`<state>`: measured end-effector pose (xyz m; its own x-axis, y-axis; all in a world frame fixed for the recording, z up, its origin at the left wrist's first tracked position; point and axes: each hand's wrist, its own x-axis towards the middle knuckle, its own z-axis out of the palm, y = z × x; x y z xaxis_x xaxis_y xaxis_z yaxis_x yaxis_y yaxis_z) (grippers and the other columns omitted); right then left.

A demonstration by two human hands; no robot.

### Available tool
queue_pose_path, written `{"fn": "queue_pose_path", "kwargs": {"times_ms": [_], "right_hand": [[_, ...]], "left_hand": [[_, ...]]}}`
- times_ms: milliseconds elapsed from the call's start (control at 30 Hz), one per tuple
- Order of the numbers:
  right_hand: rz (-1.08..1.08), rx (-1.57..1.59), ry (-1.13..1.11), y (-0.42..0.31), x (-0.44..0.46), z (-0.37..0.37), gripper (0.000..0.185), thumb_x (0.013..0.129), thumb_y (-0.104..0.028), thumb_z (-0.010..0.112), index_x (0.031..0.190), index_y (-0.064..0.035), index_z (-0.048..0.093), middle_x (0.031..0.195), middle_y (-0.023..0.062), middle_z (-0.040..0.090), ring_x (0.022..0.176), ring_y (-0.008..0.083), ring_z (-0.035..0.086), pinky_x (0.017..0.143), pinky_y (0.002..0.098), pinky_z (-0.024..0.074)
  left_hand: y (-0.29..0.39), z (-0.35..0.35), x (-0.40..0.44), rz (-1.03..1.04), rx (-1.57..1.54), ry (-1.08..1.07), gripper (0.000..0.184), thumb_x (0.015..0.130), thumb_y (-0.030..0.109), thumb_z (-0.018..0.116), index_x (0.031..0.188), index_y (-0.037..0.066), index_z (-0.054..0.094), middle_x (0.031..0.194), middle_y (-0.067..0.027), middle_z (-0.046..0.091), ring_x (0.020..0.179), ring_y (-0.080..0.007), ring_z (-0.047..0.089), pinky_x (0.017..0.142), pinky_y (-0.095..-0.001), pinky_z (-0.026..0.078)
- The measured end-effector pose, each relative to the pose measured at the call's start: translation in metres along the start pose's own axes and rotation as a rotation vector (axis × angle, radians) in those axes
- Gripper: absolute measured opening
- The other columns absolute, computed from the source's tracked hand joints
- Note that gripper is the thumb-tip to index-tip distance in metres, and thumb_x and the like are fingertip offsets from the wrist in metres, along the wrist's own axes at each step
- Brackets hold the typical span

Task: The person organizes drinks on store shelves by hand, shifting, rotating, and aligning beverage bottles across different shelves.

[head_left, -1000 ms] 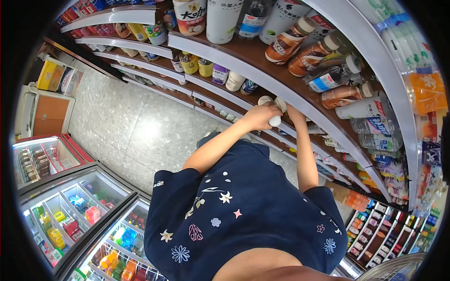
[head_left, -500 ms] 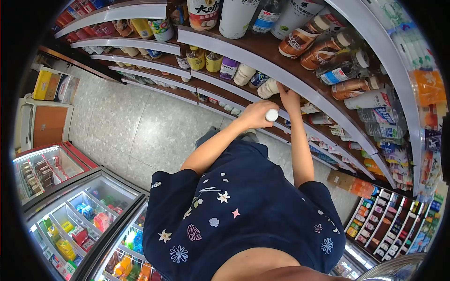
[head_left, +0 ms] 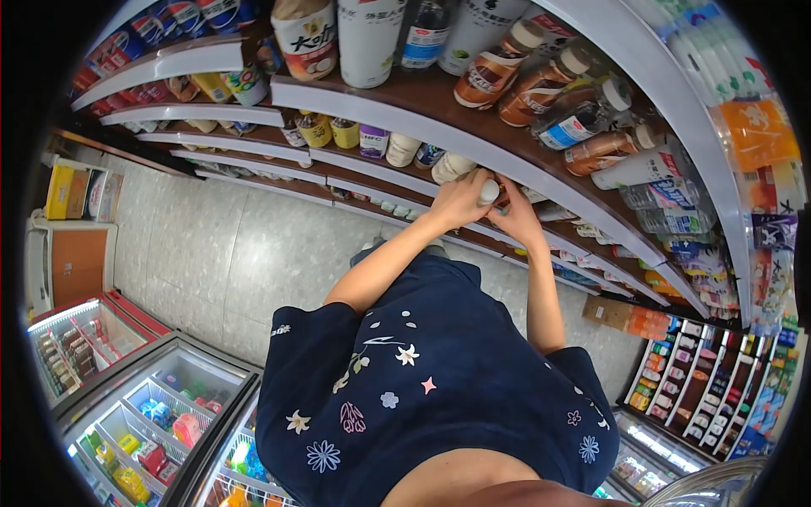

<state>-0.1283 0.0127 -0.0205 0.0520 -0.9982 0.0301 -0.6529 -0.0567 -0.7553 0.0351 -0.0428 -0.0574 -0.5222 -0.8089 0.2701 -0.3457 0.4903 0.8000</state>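
My left hand [head_left: 459,203] is closed around a bottle with a white cap [head_left: 488,192], held upright just in front of the shelf; the hand hides most of its body. Close on its right is my right hand [head_left: 519,221], thumb and forefinger apart with a gap between them. Its fingertips reach toward the bottle and the shelf edge; whether they touch either cannot be made out. Behind my left hand, a cream-white bottle [head_left: 452,166] leans on the shelf beside another cream-white bottle [head_left: 404,149].
A shelf edge [head_left: 397,110] runs above my hands, with brown-labelled coffee bottles [head_left: 492,69] and large white bottles [head_left: 369,42] over it. Grey tiled floor [head_left: 194,228] lies to the left. Chest freezers [head_left: 173,351] stand at lower left, and a cardboard box [head_left: 606,311] at right.
My right hand has drawn back from inside the shelf and now sits beside the capped bottle. My left hand still holds the bottle. The view has shifted slightly.
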Motion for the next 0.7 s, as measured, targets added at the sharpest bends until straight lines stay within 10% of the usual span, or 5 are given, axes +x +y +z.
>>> {"fn": "queue_pose_path", "kwargs": {"times_ms": [267, 333, 533, 700], "right_hand": [[0.218, -0.177, 0.111, 0.007, 0.011, -0.016, 0.047, 0.077, -0.022, 0.07, 0.119, -0.0029, 0.059, 0.099, 0.0176, 0.066, 0.081, 0.0288, 0.065, 0.074, 0.0386, 0.0512], [-0.019, -0.308, 0.243, 0.026, 0.017, -0.013, 0.041, 0.08, -0.024, 0.067, 0.115, -0.0032, 0.061, 0.098, 0.018, 0.066, 0.085, 0.0332, 0.065, 0.078, 0.041, 0.0501], [-0.23, -0.562, 0.288, 0.078, 0.041, -0.016, 0.023, 0.082, -0.018, 0.064, 0.101, -0.0039, 0.066, 0.093, 0.0172, 0.067, 0.088, 0.0374, 0.063, 0.077, 0.045, 0.0484], [-0.294, -0.751, 0.352, 0.132, 0.047, -0.004, 0.019, 0.083, -0.016, 0.062, 0.099, -0.0065, 0.067, 0.094, 0.0176, 0.066, 0.086, 0.0363, 0.063, 0.076, 0.0452, 0.049]], "left_hand": [[-0.004, 0.034, 0.027, 0.086, 0.138, -0.082, 0.059, 0.072, 0.024, 0.072, 0.122, 0.004, 0.05, 0.111, -0.0201, 0.061, 0.098, -0.0403, 0.06, 0.075, -0.0482, 0.05], [-0.008, 0.035, 0.035, 0.078, 0.146, -0.131, 0.052, 0.071, 0.025, 0.072, 0.116, 0.003, 0.056, 0.107, -0.0196, 0.062, 0.096, -0.0405, 0.06, 0.076, -0.0481, 0.049], [-0.001, 0.001, 0.038, 0.353, 0.113, 0.214, 0.038, 0.069, 0.021, 0.07, 0.103, 0.005, 0.064, 0.102, -0.0173, 0.063, 0.093, -0.0388, 0.059, 0.079, -0.0467, 0.046], [-0.034, -0.017, 0.034, 0.148, 0.254, 0.421, 0.032, 0.065, 0.01, 0.068, 0.097, 0.006, 0.066, 0.094, -0.0161, 0.064, 0.09, -0.0384, 0.06, 0.076, -0.0471, 0.047]]}}
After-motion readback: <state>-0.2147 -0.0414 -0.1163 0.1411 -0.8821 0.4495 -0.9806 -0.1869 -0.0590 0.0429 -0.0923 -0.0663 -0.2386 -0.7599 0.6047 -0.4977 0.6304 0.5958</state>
